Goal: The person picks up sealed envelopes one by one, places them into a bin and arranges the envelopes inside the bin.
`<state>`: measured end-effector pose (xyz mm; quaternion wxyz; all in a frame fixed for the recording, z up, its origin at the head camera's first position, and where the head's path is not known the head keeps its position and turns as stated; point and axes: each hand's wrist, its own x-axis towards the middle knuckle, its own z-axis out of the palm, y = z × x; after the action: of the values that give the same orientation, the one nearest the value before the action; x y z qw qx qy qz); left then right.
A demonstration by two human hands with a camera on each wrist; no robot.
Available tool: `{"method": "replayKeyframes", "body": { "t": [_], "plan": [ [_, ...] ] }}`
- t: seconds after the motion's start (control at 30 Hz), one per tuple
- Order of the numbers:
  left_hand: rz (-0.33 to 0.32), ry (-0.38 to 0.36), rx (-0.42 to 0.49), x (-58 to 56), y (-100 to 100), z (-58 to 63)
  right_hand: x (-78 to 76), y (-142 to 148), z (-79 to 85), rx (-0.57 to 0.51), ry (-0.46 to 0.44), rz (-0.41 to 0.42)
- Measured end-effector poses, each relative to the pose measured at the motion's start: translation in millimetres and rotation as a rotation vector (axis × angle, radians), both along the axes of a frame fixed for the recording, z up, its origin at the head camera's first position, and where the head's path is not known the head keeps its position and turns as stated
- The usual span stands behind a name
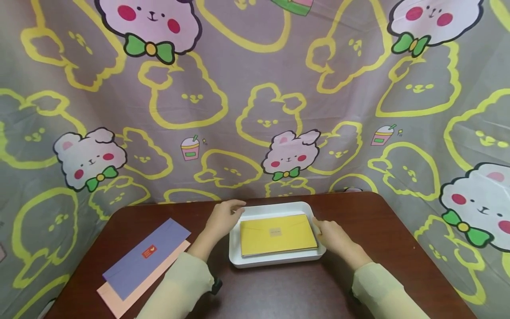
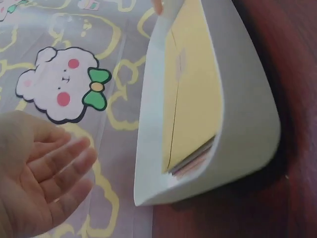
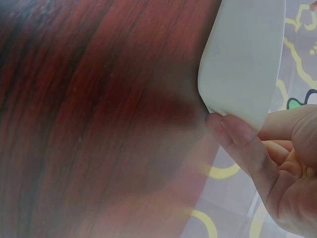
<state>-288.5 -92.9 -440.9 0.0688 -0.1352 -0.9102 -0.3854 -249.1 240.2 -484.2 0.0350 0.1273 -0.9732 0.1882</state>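
A white tray (image 1: pixel 275 262) lies on the table, holding a stack of envelopes with a yellow envelope (image 1: pixel 279 237) on top, closed by a small pale sticker. In the left wrist view, the stack's edge shows other layers under the yellow envelope (image 2: pixel 195 94). My right hand (image 1: pixel 334 237) pinches the tray's right wall between thumb and fingers; the right wrist view shows this grip on the white wall (image 3: pixel 242 59). Beside the tray's far left corner is my left hand (image 1: pixel 223 218), its fingers loosely bent and holding nothing. The left wrist view shows that hand (image 2: pixel 44 173) apart from the tray.
On the table's left side, a purple envelope (image 1: pixel 159 248) with a red sticker overlaps a pink envelope (image 1: pixel 119 305). A patterned cloth (image 1: pixel 247 66) hangs behind and along the sides of the dark brown table (image 1: pixel 382 235).
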Motion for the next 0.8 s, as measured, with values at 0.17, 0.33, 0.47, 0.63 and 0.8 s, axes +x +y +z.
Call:
{"method": "replayKeyframes", "body": {
  "t": [0.17, 0.33, 0.47, 0.63, 0.8],
  "plan": [
    [-0.059, -0.004, 0.105, 8.5, -13.7, -5.5, -0.2, 0.7, -0.2, -0.005, 0.008, 0.006],
    [-0.084, -0.003, 0.136, 15.6, -29.6, -13.2, -0.6, 0.0, -0.9, -0.013, -0.003, 0.004],
    [-0.101, -0.019, 0.156, 21.1, -44.4, -13.4, 0.2, -1.2, -0.9, -0.004, -0.012, 0.003],
    [-0.128, -0.024, 0.182, 25.2, -67.6, -1.5, 0.3, -1.2, -0.2, 0.007, -0.018, 0.002],
    [-0.169, -0.009, 0.266, 25.7, -96.9, 11.9, -0.4, -1.0, 2.2, 0.021, -0.017, 0.006]
  ]
}}
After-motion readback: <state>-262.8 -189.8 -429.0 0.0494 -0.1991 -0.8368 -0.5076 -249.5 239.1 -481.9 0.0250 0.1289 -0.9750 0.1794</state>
